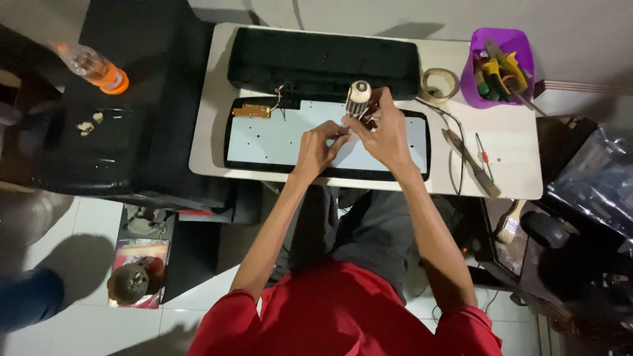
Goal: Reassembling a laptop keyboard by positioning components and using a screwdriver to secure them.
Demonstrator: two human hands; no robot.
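An opened keyboard base with a pale membrane sheet lies on a white table. The black keyboard top half rests behind it. My right hand grips a screwdriver with a white and dark handle, held upright over the sheet. My left hand pinches at the sheet right beside the screwdriver tip, fingers touching those of the right hand. A small brown circuit board with wires sits at the base's top left corner.
A purple tub of tools, a tape roll, pliers and a small red screwdriver lie at the table's right. A brush rests below. An orange-capped bottle stands on a black stand on the left.
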